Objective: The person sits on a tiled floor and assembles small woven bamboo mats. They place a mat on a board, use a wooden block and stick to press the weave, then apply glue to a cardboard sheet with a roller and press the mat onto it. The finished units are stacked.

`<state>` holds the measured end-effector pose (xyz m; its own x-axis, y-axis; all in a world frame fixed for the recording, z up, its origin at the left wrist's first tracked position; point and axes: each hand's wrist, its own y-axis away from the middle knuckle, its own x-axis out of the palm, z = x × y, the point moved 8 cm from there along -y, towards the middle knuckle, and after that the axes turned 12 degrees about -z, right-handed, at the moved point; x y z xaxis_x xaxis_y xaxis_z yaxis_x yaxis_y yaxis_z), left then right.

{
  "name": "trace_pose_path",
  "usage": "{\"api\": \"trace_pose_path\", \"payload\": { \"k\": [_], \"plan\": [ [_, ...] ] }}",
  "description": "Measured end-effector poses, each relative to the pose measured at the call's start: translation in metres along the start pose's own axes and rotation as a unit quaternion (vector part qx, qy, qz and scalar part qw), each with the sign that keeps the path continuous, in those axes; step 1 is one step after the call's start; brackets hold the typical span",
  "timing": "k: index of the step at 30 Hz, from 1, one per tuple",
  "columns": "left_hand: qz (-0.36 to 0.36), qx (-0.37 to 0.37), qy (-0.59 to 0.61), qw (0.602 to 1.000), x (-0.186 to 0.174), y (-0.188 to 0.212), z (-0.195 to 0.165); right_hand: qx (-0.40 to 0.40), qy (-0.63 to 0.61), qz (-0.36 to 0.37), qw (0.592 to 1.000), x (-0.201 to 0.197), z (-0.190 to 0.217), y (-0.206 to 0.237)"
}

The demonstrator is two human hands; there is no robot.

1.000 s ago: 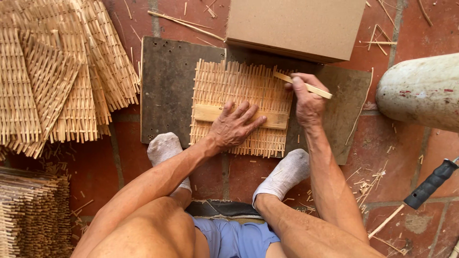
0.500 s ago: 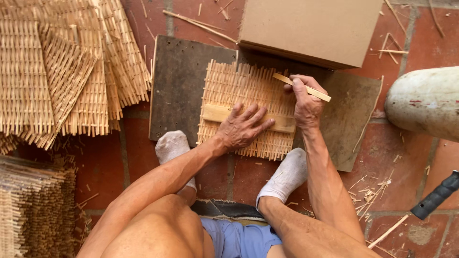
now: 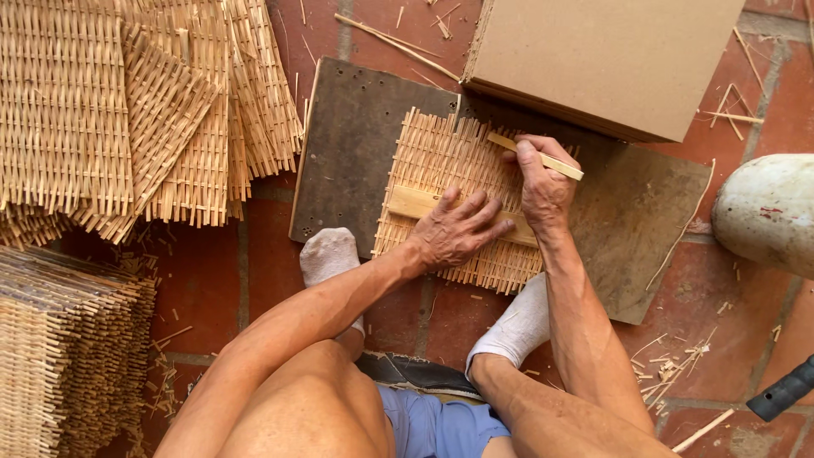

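**Weaver steadies a bamboo mat on the work board**

The right hand pinches a short bamboo strip between thumb and fingers, its grip pressed together at the upper right edge of the woven mat; the left hand lies spread, fingers splayed flat, pressing a wooden slat across the mat; the mat rests on a dark board laid on the brick floor, between two socked feet; the step looks like working the strip into the weave, which calls for firm downward pressure and a straight push; finished mats are heaped at left, a cardboard box above.
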<state>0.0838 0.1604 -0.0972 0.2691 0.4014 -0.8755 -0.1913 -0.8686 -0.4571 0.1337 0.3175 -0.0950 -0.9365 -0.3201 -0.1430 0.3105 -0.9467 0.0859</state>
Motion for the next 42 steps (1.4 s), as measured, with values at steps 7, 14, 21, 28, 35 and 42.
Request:
{"api": "trace_pose_path", "payload": {
  "k": [7, 14, 21, 28, 35, 42],
  "plan": [
    [-0.019, 0.001, -0.010, 1.000, 0.004, 0.003, 0.001, -0.033, 0.013, -0.006, 0.999, 0.005, 0.006, 0.004],
    [-0.019, -0.002, -0.013, 1.000, 0.006, 0.004, 0.002, -0.028, 0.047, 0.016, 0.998, 0.011, 0.004, 0.003],
    [-0.013, 0.002, -0.007, 1.000, -0.002, 0.001, 0.003, 0.012, 0.042, 0.052, 0.998, 0.012, -0.001, -0.007],
    [-0.027, 0.008, -0.020, 0.999, -0.005, -0.001, 0.005, -0.063, -0.018, 0.010, 0.998, 0.015, 0.029, -0.013],
    [-0.042, -0.010, 0.005, 0.999, -0.002, 0.002, 0.005, -0.035, 0.029, 0.092, 0.995, 0.073, 0.021, -0.002],
    [-0.029, -0.008, 0.018, 0.999, 0.009, 0.005, 0.008, -0.036, 0.021, 0.101, 0.994, 0.080, 0.020, -0.001]
  ]
}}
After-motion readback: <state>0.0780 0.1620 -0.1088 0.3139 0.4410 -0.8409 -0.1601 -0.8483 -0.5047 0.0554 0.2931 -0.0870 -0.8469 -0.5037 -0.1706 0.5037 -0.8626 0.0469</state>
